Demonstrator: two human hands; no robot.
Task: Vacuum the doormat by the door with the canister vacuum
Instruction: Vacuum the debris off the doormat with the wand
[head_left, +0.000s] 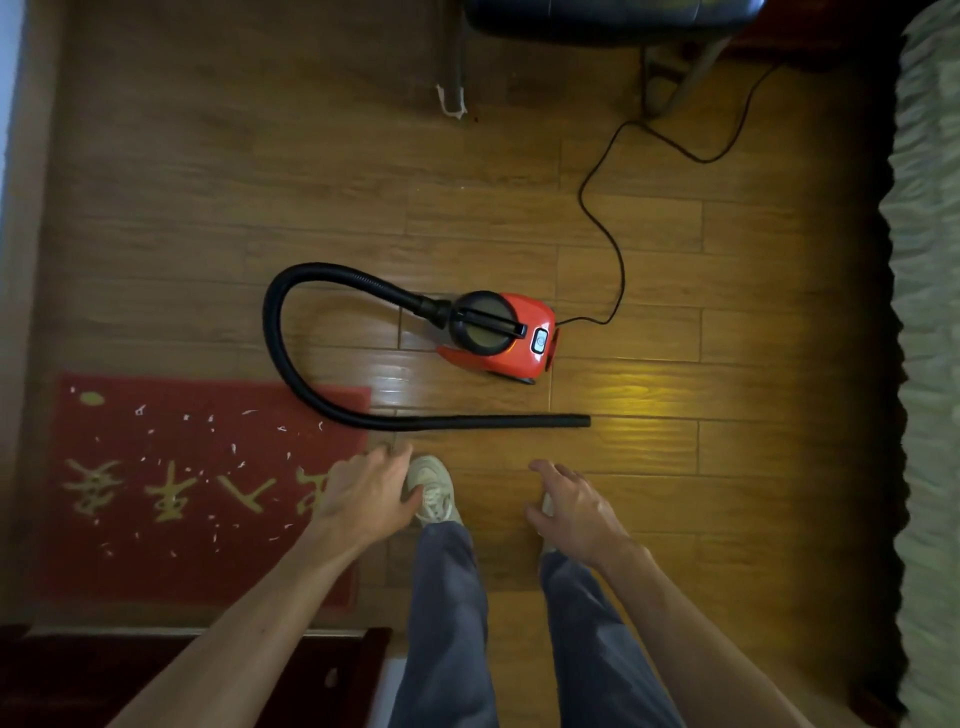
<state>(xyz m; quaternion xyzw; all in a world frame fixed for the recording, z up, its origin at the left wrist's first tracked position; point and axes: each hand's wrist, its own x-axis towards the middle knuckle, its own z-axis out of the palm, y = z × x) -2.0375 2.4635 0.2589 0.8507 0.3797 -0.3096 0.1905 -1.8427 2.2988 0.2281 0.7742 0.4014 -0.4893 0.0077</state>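
Just beyond left hand, vacuum hose

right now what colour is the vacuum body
Red canister vacuum with a black lid, clearest in the head view.

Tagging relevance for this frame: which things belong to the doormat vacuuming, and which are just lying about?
Job:
- doormat
- scraps on it
- vacuum
- hose, end lying on the floor
- cord
- left hand, right hand, both empty

Lying about:
- chair
- green cloth at the right edge
- white bit by the chair leg
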